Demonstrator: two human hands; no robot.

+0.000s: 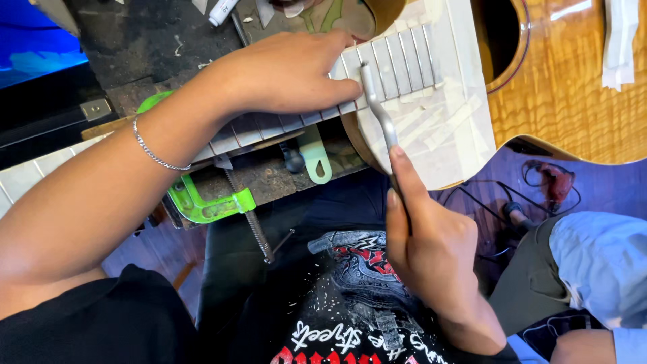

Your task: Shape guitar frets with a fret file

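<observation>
An acoustic guitar with a flamed golden top (573,94) lies across a workbench, its fretboard (397,61) and the body around it masked with pale tape. My left hand (283,74) rests flat on the neck, thumb pressed on the fretboard beside the tool's tip. My right hand (431,243) grips the handle of a slim bent metal tool (377,108), index finger laid along its shaft; the tool's end sits on a fret near the body joint. A silver bracelet (155,154) circles my left wrist.
A bright green clamp (209,202) with a threaded screw holds the neck at the bench edge. The sound hole (499,34) opens at upper right. A power drill (552,182) and cables lie on the floor below. Tape strips (620,40) stick to the guitar top.
</observation>
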